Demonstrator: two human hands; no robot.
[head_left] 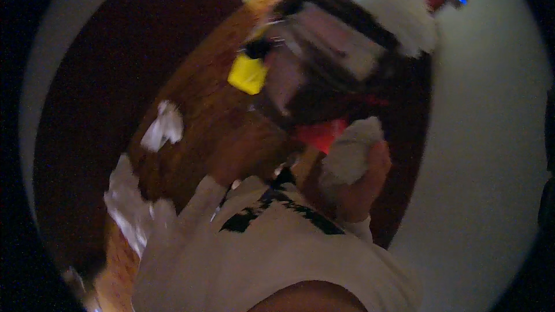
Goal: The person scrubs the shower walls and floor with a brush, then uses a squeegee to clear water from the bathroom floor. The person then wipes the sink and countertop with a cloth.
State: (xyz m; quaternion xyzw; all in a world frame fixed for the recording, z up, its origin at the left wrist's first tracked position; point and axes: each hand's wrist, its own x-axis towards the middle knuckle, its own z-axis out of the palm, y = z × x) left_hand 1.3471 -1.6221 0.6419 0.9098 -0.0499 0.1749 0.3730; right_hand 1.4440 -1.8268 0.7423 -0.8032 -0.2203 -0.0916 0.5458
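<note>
- My right hand (361,182) is curled around a crumpled grey wad (351,153), lifted off the wooden counter (196,104), likely to wipe.
- My left hand (243,159) is too blurred to tell its state.
- A yellow box (247,74) and white scraps (163,126) lie beyond.

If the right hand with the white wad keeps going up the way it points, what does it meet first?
Probably the red item just above the right hand and its white wad, then the dark blurred object behind it. Motion blur makes depth uncertain.
</note>
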